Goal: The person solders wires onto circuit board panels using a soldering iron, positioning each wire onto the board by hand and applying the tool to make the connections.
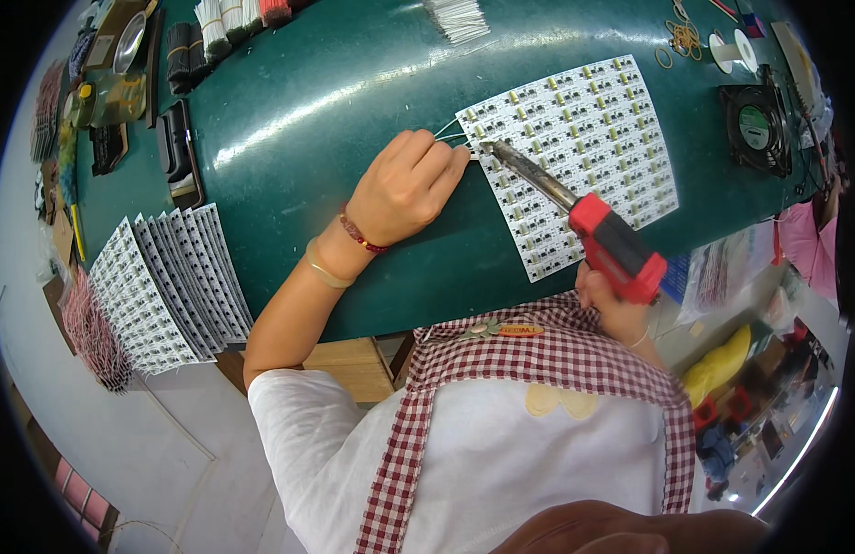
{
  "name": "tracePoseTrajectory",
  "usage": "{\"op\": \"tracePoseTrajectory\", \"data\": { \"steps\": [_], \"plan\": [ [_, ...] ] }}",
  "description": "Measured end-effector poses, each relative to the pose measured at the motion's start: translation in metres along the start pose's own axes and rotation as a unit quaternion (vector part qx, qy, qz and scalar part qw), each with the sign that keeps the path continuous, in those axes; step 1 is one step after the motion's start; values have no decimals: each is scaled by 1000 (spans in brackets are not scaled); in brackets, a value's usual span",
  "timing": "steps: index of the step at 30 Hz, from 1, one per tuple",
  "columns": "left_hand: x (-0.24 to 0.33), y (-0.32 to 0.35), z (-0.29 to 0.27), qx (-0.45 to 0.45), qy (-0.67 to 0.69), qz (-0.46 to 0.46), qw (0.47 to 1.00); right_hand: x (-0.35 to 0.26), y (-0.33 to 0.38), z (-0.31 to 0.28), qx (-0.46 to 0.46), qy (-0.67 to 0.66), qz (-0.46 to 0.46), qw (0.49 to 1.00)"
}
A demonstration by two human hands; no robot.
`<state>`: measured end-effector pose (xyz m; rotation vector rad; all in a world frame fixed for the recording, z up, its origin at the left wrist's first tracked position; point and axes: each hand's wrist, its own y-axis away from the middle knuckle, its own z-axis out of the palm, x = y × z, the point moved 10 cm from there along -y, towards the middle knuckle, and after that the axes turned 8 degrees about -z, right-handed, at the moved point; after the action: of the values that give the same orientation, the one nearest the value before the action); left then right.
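Observation:
A white circuit board panel [584,138], covered in rows of small dark and yellowish parts, lies on the green tabletop. At its left edge, my left hand [404,180] is closed in a pinch on thin white wires [451,136], whose ends reach the panel. From the right comes a red and black soldering iron [621,249]. My right hand [614,309] grips its handle, which partly hides the fingers. The iron's metal tip is over the panel's upper left edge, close to the wires; whether it touches cannot be made out.
More circuit panels [169,286] stand in a row at the left table edge, beside a bundle of reddish wires [93,323]. Wire bundles [215,26] lie at the back. A black fan [755,129], a white spool [732,51] and rubber bands [684,42] sit at the right.

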<state>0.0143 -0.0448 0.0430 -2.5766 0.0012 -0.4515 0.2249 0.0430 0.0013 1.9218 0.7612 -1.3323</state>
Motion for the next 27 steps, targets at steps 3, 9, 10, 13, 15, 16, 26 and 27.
{"op": "tracePoseTrajectory", "data": {
  "steps": [3, 9, 10, 13, 15, 16, 26, 27],
  "plan": [
    [0, 0, 0, -1, -3, 2, 1000, -6, 3, 0, 7, -60, 23, 998],
    [1, 0, 0, -7, -12, 2, 1000, -13, 0, -1, 18, -110, 27, 993],
    [1, 0, 0, -11, -14, 0, 1000, -13, 0, -1, 16, -117, 26, 993],
    [2, 2, -9, -16, -23, 7, 1000, -13, 2, -6, 18, -101, 23, 994],
    [2, 7, -20, -27, -40, -1, 999, -12, 4, -9, 30, -116, 27, 992],
    [4, 9, -24, -30, -48, -9, 998, -11, 4, -12, 43, -133, 31, 990],
    [18, 6, -2, -17, -21, -20, 999, -3, 4, -2, -13, -114, 37, 993],
    [17, 6, -2, -13, -17, -23, 1000, 0, 4, -2, -9, -109, 38, 993]
  ]
}}
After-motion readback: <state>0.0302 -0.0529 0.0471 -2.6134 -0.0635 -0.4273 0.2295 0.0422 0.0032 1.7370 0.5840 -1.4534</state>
